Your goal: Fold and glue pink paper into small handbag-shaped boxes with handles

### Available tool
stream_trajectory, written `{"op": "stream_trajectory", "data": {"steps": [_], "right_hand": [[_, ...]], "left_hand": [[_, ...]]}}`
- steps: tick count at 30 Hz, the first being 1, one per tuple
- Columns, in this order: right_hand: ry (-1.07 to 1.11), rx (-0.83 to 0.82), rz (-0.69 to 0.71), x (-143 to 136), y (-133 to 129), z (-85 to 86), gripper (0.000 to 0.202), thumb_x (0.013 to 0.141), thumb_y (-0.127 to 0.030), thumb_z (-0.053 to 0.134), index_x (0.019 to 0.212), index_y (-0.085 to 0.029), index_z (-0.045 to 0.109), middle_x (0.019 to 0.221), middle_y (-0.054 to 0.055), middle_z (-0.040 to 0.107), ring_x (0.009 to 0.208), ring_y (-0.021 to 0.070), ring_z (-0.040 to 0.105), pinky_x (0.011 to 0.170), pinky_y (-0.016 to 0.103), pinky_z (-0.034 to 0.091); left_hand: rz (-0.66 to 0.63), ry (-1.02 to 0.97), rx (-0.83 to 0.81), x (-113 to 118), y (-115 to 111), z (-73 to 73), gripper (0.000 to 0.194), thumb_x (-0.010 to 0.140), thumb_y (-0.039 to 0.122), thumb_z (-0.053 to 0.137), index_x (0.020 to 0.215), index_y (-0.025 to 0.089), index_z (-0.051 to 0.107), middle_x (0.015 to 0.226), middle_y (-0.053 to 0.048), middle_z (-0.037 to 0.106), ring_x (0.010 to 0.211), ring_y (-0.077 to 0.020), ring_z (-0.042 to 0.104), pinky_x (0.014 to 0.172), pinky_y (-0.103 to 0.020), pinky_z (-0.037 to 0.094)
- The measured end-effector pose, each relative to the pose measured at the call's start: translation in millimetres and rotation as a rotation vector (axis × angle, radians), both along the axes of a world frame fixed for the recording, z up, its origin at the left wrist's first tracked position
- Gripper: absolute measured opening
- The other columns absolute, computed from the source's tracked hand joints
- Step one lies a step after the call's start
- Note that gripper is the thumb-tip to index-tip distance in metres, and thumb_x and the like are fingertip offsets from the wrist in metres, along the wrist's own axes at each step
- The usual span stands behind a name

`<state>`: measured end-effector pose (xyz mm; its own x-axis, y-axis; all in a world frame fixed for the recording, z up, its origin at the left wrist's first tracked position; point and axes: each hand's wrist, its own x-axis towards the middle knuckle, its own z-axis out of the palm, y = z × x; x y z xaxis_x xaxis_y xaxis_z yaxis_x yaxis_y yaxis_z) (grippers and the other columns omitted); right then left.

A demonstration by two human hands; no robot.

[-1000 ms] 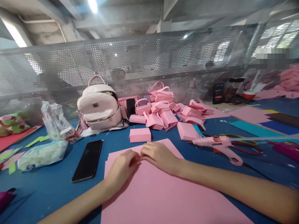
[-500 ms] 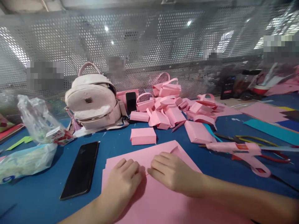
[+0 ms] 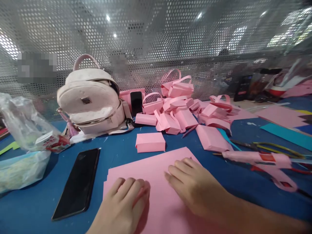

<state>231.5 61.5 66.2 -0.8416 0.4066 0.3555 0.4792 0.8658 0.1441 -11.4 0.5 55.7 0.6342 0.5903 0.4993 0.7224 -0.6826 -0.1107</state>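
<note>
Several large pink paper sheets point(image 3: 161, 182) lie stacked in front of me on the blue table. My left hand point(image 3: 126, 201) rests on their left part with its fingers curled; whatever its fingertips hold is hidden. Bent fingers of my right hand point(image 3: 190, 182) press on the sheets' right part, near the upper right corner, and what lies under them cannot be made out. Just beyond the sheets sits a small pink paper box point(image 3: 150, 142). A pile of pink paper bags with handles point(image 3: 177, 107) stands farther back.
On the left lie a black phone point(image 3: 76, 183), plastic bags point(image 3: 24, 169) and a small carton point(image 3: 52, 141). A pale backpack point(image 3: 91, 100) stands behind. At right are a pink glue gun point(image 3: 263, 159), scissors point(image 3: 275, 146) and a teal strip point(image 3: 287, 135). Perforated metal closes the back.
The view has shifted slightly. My hands have moved apart on the sheets, the left one nearer to me and the right one to the right.
</note>
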Motion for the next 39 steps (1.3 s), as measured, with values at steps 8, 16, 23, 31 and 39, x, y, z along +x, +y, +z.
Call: {"op": "stream_trajectory", "data": {"steps": [8,16,23,31,39], "right_hand": [[0.027,-0.040,-0.067,21,4,-3.7,0.039,0.077,0.000,0.050,0.107,-0.017,0.068,0.082,0.006,0.065,0.074,0.0227,0.048,0.072,0.038,0.032],[0.164,0.136,-0.053,23,16,-8.5,0.026,0.098,-0.007,0.048,0.094,-0.019,0.070,0.089,0.007,0.067,0.083,0.0210,0.053,0.075,0.035,0.036],[0.106,-0.315,-0.138,-2,26,4.4,0.020,0.100,-0.021,0.055,0.083,-0.020,0.065,0.088,0.001,0.069,0.080,0.0176,0.056,0.074,0.032,0.038],[0.207,-0.601,-0.158,-7,37,4.3,0.018,0.099,-0.015,0.055,0.084,-0.020,0.064,0.089,0.002,0.068,0.086,0.0180,0.059,0.076,0.029,0.044],[0.237,-0.446,0.049,0,36,-0.4,0.031,0.106,-0.021,0.043,0.093,-0.018,0.071,0.093,0.005,0.071,0.087,0.0172,0.059,0.078,0.029,0.046]], "left_hand": [[-0.022,-0.026,-0.044,-5,-3,-5.7,0.029,0.098,0.008,0.043,0.112,0.014,0.066,0.107,-0.009,0.073,0.082,-0.0238,0.066,0.068,-0.037,0.048],[0.094,-0.311,-0.456,-10,6,-6.5,0.022,0.098,0.018,0.048,0.108,0.023,0.067,0.095,-0.006,0.070,0.085,-0.0205,0.068,0.073,-0.031,0.056],[0.177,-0.460,-0.745,-15,17,2.7,0.016,0.094,0.021,0.055,0.093,0.028,0.069,0.094,0.000,0.071,0.090,-0.0198,0.065,0.081,-0.032,0.047],[0.267,-0.396,-0.803,-22,18,4.8,0.013,0.094,0.024,0.057,0.084,0.025,0.064,0.087,0.002,0.070,0.081,-0.0199,0.062,0.079,-0.035,0.039],[0.149,-0.336,-0.651,-9,20,0.0,0.032,0.096,0.014,0.051,0.115,0.032,0.071,0.091,-0.002,0.064,0.085,-0.0210,0.060,0.074,-0.033,0.041]]}}
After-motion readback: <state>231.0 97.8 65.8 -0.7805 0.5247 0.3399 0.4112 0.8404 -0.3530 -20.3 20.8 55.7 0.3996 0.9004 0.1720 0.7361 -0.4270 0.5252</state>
